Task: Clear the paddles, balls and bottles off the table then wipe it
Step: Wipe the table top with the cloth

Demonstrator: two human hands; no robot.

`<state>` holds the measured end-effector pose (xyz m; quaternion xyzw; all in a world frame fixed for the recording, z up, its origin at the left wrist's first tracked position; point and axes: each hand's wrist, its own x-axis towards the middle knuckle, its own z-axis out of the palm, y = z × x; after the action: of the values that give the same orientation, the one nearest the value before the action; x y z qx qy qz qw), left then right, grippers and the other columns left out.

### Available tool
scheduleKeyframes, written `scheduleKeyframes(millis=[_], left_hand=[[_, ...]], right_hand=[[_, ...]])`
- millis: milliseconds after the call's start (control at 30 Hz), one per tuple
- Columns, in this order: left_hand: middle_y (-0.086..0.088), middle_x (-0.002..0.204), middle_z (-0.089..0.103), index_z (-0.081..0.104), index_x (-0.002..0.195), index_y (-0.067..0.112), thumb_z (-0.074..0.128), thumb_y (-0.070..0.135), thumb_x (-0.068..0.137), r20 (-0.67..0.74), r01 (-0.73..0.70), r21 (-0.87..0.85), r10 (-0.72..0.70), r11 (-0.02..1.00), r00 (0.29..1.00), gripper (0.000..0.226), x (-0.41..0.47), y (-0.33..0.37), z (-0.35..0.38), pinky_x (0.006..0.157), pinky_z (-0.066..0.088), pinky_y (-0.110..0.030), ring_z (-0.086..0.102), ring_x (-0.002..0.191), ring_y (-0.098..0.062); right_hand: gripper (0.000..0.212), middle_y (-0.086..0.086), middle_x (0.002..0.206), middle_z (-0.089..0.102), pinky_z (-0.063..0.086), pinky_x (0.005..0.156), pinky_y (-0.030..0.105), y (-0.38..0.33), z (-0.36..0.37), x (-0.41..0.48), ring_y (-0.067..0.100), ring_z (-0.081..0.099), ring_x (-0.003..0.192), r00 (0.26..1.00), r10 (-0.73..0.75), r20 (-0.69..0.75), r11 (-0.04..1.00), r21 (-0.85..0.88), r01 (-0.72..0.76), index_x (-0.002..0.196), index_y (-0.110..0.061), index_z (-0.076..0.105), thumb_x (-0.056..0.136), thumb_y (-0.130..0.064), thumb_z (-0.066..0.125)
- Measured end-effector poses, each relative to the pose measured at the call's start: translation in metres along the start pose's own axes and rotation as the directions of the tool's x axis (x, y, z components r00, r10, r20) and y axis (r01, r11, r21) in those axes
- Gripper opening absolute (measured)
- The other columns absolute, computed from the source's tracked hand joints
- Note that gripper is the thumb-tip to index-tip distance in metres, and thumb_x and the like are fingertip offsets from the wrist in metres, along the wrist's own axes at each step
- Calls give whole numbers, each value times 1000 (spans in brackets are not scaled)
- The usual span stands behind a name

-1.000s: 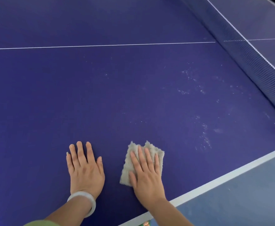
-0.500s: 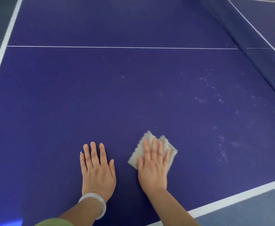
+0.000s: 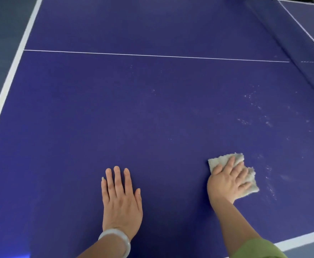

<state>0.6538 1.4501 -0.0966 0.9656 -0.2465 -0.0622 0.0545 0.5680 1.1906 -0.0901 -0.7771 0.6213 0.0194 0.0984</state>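
Two hands lie flat on the table [image 3: 115, 108]: the left hand [image 3: 121, 200] braces empty, while the right hand [image 3: 226, 181] presses the cloth [image 3: 252, 188], nearer the pale specks [image 3: 254, 101] at its one o'clock.

Soft even light, wide-angle edge bending

1. left grip [image 3: 121, 198]: palm down, flat, fingers straight & close together; forearm enters from bottom ctr.
2. right grip [image 3: 226, 181]: palm down, fingers spread, angled fwd-right, pressing cloth [image 3: 218, 160]; forearm enters from bottom right.
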Motion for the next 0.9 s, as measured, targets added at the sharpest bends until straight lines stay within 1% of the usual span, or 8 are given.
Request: scheduleKeyframes(millis=[100,300,400,533,600,700,800,900], left_hand=[[-28,156,23,30,148,-3,25,39,97,-6,-6,2,6,1000,1000,66,1,0,1,116,21,-59,14,147,-44],[-28,155,24,31,148,-2,25,39,97,-5,-2,13,2,1000,1000,66,2,1,-1,117,20,-59,15,147,-44],[-28,155,24,30,148,-1,23,39,97,2,5,14,-5,1000,1000,66,1,1,-1,117,20,-58,15,147,-44],[-28,156,24,30,149,-1,22,40,98,16,8,7,-8,1000,1000,66,1,1,-1,118,18,-58,14,147,-44],[-28,156,24,30,149,-1,22,40,98,24,11,11,-11,1000,1000,66,1,1,-1,118,18,-58,14,147,-45],[-28,155,24,30,149,-1,23,40,97,28,7,13,-7,1000,1000,67,2,2,-1,118,19,-58,14,147,-45],[-28,155,26,31,148,-2,23,39,96,16,8,10,-8,1000,1000,67,2,3,-1,117,20,-58,16,147,-44],[-28,155,26,32,148,-1,23,39,97,1,8,15,-8,1000,1000,66,3,1,0,118,19,-58,16,147,-44]], right_hand=[[62,8,162,15,-5,117,55,-60,19,-41,32,3,150,921,-384,-60,918,-130,374,156,-22,14,96,-38,13],[64,-4,164,-2,-10,119,48,-105,16,-23,19,-10,150,503,-845,184,499,-69,864,156,-31,3,95,-49,4],[66,-3,164,8,-2,119,51,-68,10,44,21,-1,151,698,-706,120,682,-154,715,156,-32,5,91,-48,1],[57,0,164,6,-3,117,54,-7,-11,81,22,-5,150,996,-84,3,993,-77,84,156,-30,1,100,-40,9],[57,4,164,5,-4,118,54,-9,-6,59,27,-5,150,999,32,-4,999,0,-32,156,-26,4,102,-39,15],[60,6,163,15,0,116,57,-42,15,0,33,1,150,973,-212,-89,974,-99,203,156,-22,14,99,-38,14],[59,2,164,11,2,119,54,-66,29,-74,27,0,151,744,-668,21,734,-144,663,156,-24,15,99,-41,16],[57,-4,164,3,4,120,50,-36,24,-91,19,-6,151,583,-805,110,574,-107,812,157,-28,9,102,-43,17]])
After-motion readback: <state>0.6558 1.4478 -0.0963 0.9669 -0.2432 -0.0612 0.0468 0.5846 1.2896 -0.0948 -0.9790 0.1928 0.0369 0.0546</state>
